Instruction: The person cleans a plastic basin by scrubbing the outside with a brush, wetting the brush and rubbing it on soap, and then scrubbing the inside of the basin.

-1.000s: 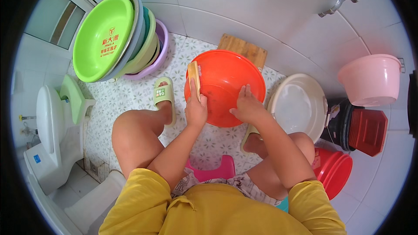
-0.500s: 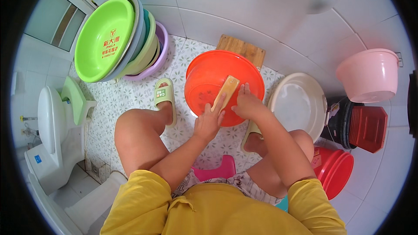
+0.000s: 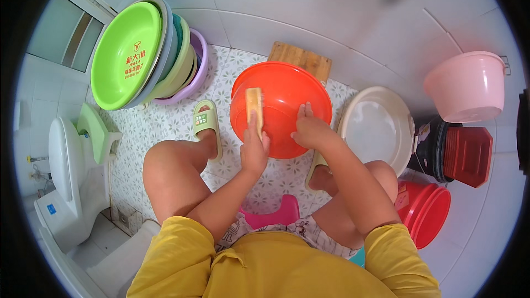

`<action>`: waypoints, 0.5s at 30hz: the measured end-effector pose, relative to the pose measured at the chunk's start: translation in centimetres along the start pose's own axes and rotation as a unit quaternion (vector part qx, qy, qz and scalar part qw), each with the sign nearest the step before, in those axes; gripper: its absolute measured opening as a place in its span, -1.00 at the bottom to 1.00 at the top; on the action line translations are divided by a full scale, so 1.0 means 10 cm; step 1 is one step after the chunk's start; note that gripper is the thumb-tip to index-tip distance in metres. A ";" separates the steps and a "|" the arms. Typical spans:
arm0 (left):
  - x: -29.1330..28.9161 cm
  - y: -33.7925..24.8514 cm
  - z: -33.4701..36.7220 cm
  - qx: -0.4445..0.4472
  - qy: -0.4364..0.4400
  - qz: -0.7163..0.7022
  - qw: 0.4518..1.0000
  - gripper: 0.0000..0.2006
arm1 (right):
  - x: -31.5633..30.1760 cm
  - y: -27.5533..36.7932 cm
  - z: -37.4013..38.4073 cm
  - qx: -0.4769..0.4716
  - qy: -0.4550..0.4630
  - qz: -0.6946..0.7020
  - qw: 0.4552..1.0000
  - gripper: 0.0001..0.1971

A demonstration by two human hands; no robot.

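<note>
An orange-red plastic basin stands on the patterned floor between my feet. My left hand is closed on the handle end of a long brush with a tan back. The brush is at the left part of the basin, and its bristle side is mostly hidden. At the basin's lower right lies my right hand, with its fingers stretched forward over the basin and its thumb apart. I see no tool in it. Whether that hand presses on the basin I cannot tell.
Nested basins, a green one in front, lean at the far left. A wooden board lies behind the basin. To the right are a cream basin, a pink tub and red buckets. A toilet stands left.
My left hand has moved the brush leftward across the basin, and the brush has turned from slanting to nearly upright in view. My right hand stays about the same place on the basin.
</note>
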State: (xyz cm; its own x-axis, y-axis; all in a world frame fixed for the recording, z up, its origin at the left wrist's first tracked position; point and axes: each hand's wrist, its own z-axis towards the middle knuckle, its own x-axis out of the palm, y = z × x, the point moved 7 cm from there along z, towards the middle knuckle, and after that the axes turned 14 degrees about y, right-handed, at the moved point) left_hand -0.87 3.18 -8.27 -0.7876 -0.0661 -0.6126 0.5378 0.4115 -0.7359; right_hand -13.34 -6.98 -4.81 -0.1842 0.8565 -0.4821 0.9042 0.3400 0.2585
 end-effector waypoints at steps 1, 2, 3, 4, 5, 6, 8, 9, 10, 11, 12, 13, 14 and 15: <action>0.02 -0.01 -0.03 0.000 0.001 0.001 1.000 -0.33 | 0.00 0.02 0.00 -0.011 -0.002 -0.010 1.000 -0.21; 0.11 -0.06 -0.05 0.021 0.050 0.064 0.996 -0.33 | -0.01 0.04 0.00 -0.023 -0.005 -0.020 1.000 -0.21; 0.21 -0.11 -0.07 0.041 0.100 0.126 0.986 -0.32 | 0.00 0.03 0.01 -0.022 -0.005 -0.020 1.000 -0.21; 0.25 -0.13 -0.08 0.044 0.119 0.157 0.979 -0.31 | 0.01 0.02 0.03 -0.017 -0.009 -0.018 1.000 -0.21; 0.26 -0.13 -0.07 0.045 0.119 0.157 0.979 -0.31 | 0.01 0.01 0.04 -0.012 -0.013 -0.016 1.000 -0.21; 0.26 -0.12 -0.06 0.046 0.110 0.150 0.982 -0.31 | 0.01 0.02 0.03 -0.012 -0.013 -0.016 1.000 -0.21; 0.24 -0.09 -0.02 0.046 0.101 0.143 0.984 -0.32 | 0.00 0.02 0.02 -0.003 -0.006 -0.011 1.000 -0.21; 0.18 -0.05 0.01 0.031 0.069 0.106 0.991 -0.33 | 0.00 0.02 0.02 -0.003 -0.006 -0.011 1.000 -0.21; 0.11 0.00 0.04 0.016 0.038 0.070 0.997 -0.34 | 0.00 0.02 0.02 0.002 -0.002 -0.011 1.000 -0.21; 0.09 0.03 0.07 0.016 0.038 0.070 0.997 -0.34 | 0.01 0.01 0.02 0.006 0.001 -0.010 1.000 -0.21; 0.01 0.10 0.10 -0.003 -0.007 0.032 0.999 -0.35 | 0.00 0.02 0.02 0.005 0.001 -0.010 1.000 -0.21; -0.06 0.18 0.11 -0.022 -0.052 -0.007 0.998 -0.36 | 0.00 0.03 0.01 0.006 0.002 -0.025 1.000 -0.20; -0.08 0.23 0.13 -0.018 -0.066 -0.029 0.997 -0.37 | 0.00 0.04 0.01 0.006 0.003 -0.041 0.999 -0.18; -0.08 0.21 0.13 -0.018 -0.065 -0.028 0.997 -0.37 | 0.00 0.03 0.01 0.007 0.003 -0.039 0.999 -0.18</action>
State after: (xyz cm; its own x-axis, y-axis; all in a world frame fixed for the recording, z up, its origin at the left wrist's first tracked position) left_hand 1.31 2.94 -9.68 -0.7695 -0.2061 -0.6045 0.4811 0.4355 -0.7609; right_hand -13.02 -6.93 -4.79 -0.2569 0.8297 -0.4955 0.8919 0.4009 0.2090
